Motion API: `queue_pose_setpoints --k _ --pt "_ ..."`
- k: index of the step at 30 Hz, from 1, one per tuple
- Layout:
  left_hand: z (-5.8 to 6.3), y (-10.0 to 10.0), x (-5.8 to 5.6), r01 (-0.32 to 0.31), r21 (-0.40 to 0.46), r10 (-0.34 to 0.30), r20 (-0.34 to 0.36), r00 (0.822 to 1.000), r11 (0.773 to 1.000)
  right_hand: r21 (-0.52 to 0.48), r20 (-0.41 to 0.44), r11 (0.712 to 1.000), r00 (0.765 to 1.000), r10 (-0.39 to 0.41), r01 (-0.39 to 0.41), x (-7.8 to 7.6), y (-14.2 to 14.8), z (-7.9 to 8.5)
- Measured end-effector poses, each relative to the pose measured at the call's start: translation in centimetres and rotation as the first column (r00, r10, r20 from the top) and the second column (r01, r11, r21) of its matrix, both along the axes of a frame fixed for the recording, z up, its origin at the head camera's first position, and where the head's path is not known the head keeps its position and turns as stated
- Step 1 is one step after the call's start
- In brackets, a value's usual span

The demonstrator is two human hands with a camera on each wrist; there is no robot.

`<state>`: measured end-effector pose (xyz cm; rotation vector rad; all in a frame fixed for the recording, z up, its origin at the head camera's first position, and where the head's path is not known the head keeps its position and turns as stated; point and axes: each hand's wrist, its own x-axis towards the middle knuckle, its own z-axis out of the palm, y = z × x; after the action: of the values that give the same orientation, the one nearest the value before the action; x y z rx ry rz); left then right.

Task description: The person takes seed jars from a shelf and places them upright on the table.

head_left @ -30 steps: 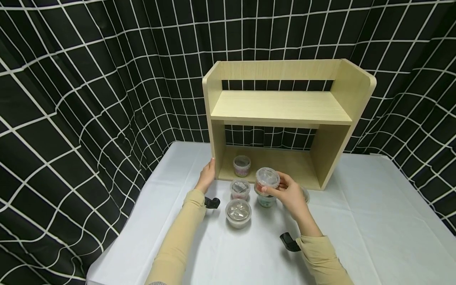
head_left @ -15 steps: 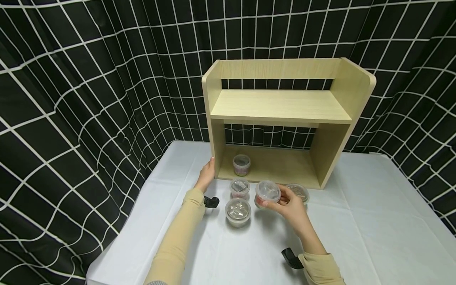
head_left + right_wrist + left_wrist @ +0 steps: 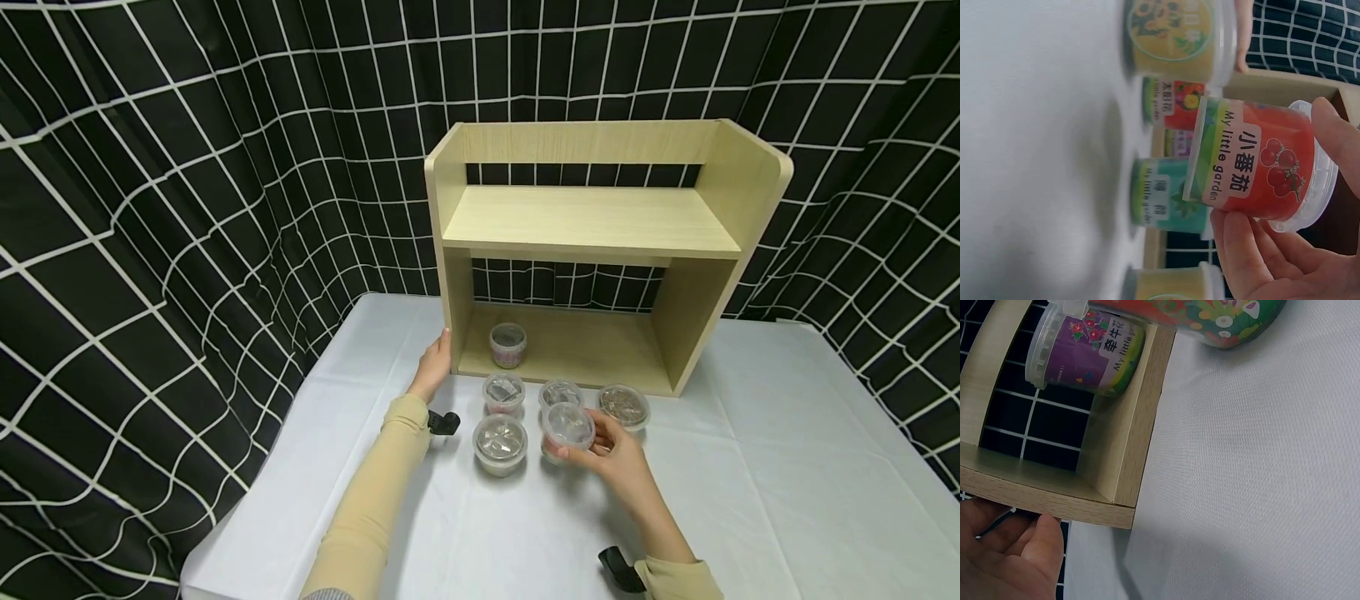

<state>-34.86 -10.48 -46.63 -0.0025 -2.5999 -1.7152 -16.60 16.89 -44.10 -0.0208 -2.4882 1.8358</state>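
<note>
My right hand (image 3: 618, 454) grips a small lidded plastic cup (image 3: 1254, 156) between thumb and fingers. Its red label shows cherry tomatoes and "My little garden". In the head view this cup is in front of a teal-labelled cup (image 3: 1169, 190) and partly overlaps it. My left hand (image 3: 431, 367) rests against the outer side of the wooden shelf's left panel (image 3: 1047, 503), thumb tip right at the panel in the left wrist view. Just inside that panel stands a purple-labelled cup (image 3: 1082, 353) on the bottom board.
In front of the shelf (image 3: 592, 221) stand a cup with a red flower label (image 3: 1182, 106), a yellow-labelled cup (image 3: 500, 450) nearer me, and another yellow one (image 3: 624, 406) at right. White cloth covers the table (image 3: 810, 467); black gridded curtains (image 3: 225, 167) hang around it.
My right hand has brought the red-labelled cup down and toward me, from over the teal-labelled cup to in front of it. My left hand has stayed at the shelf panel.
</note>
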Motion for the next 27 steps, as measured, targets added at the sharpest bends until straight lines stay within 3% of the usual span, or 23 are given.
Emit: queue_pose_setpoints --k 9,27 --pt "0.1 0.1 0.0 0.017 0.017 -0.017 0.002 1.000 1.000 0.064 0.033 0.998 0.999 -0.001 -0.001 0.4 0.3 -1.4" --pt "0.1 0.1 0.0 0.009 0.005 -0.009 -0.003 1.000 1.000 0.101 0.049 0.995 0.999 0.003 -0.008 0.9 0.1 -2.0"
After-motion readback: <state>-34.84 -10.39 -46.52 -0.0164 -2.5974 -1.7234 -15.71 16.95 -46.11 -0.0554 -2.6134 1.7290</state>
